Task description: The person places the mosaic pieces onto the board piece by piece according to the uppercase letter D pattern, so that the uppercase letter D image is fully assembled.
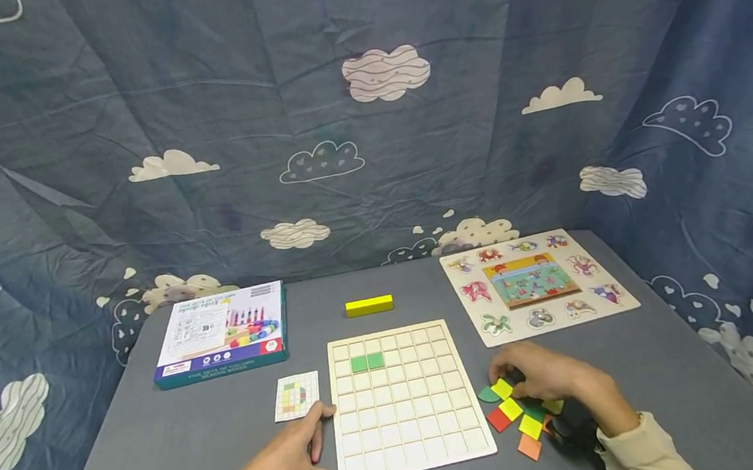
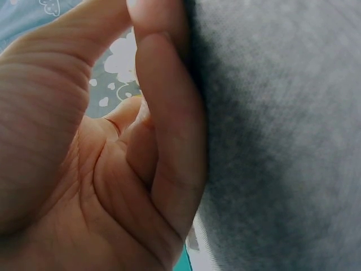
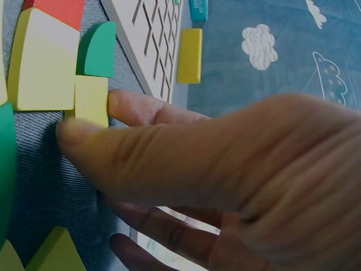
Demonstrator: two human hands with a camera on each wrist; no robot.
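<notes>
right hand [image 1: 546, 372] pinching tile [image 1: 501, 388] (yellow), left hand [image 1: 288, 459] touching board [image 1: 405, 408] — pale, gridded

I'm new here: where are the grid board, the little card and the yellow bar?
Grid board [image 1: 407, 406], head view: bare cells near its middle.
Card [image 1: 296, 397], head view: middle of its printed face.
Yellow bar [image 1: 370, 308], head view: middle of its front side.

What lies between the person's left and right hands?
In the head view, the wooden grid board, bearing two green squares, lies between left hand and right hand, with a green curved tile nearer the right.
</notes>
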